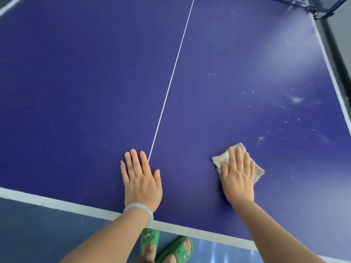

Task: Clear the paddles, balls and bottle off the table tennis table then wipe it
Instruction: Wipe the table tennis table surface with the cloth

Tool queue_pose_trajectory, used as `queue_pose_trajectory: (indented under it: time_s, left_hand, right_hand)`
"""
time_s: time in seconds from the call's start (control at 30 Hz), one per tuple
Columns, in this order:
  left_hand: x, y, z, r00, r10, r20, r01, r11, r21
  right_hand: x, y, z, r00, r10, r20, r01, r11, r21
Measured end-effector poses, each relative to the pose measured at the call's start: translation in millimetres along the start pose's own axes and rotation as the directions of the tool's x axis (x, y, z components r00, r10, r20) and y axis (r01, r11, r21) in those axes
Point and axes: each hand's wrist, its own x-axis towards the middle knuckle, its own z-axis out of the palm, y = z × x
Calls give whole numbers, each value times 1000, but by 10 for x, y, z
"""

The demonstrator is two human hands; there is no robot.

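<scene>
The blue table tennis table fills the view, with a white centre line running up its middle. My right hand lies flat with straight fingers on a beige cloth, pressing it onto the right half near the front edge. My left hand rests flat on the bare table just left of the centre line, a pale bangle on its wrist. White specks and smears dot the surface beyond and to the right of the cloth. No paddles, balls or bottle are in view.
The net and its post stand at the top right corner. White border stripes mark the table's front edge and its right edge. Below the front edge are a blue floor and my feet in green sandals.
</scene>
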Motion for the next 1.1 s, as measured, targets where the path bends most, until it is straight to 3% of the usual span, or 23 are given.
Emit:
queue_pose_trajectory:
  time_s: [0.1,0.17,0.2,0.27,0.33,0.4,0.43,0.5,0.57,0.67,0.77,0.87,0.97,1.03,1.1]
  left_hand:
    - [-5,-11,-6,1000,-2,7,2,1000,-25]
    - [-8,-18,-3,1000,8,5,-8,1000,-23]
    - [-8,-21,1,1000,12,4,-11,1000,-25]
    - [-12,-30,6,1000,13,9,-13,999,-31]
    - [-17,-40,14,1000,14,20,-14,1000,-16]
    - [-12,-40,20,1000,11,17,-11,1000,-7]
    - [-8,-39,26,1000,7,3,-7,1000,-9]
    - [-12,-34,34,1000,5,-20,-5,1000,-9]
    - [-23,-23,19,1000,1,-4,-1,1000,-7]
    - [6,-25,-17,999,-18,29,18,1000,-21]
    - [49,54,-112,997,-62,34,67,982,-177]
    - [-72,456,-177,997,73,-38,-80,963,-259]
    - [-363,1134,-101,981,191,-18,-187,932,-312]
    - [-534,1576,9,981,193,35,-172,933,-316]
    - [-645,1898,119,987,142,70,-120,959,-256]
  right_hand:
    - [-189,86,-17,937,350,3,-349,934,79]
    - [-376,-197,40,924,382,-6,-381,921,79]
    - [-493,-372,84,948,317,-12,-316,947,64]
    - [-754,-642,162,998,53,-22,-52,998,28]
    - [-945,-619,185,971,-240,13,240,971,6]
    - [-999,-309,152,942,-333,26,334,943,-9]
    - [-1007,-117,124,962,-274,12,275,961,-14]
    - [-968,231,65,1000,7,-26,-7,1000,-2]
    - [-868,407,42,966,260,-11,-260,965,21]
    - [-776,384,55,934,355,30,-356,934,40]
    - [-877,369,48,976,216,-7,-216,976,22]
    - [-1033,545,5,1000,-31,2,31,999,33]
    - [-1102,1030,-13,974,-225,0,225,974,34]
    - [-1117,1485,-59,965,-262,-12,262,965,2]
    - [-1119,1945,-135,984,-176,-18,175,984,-28]
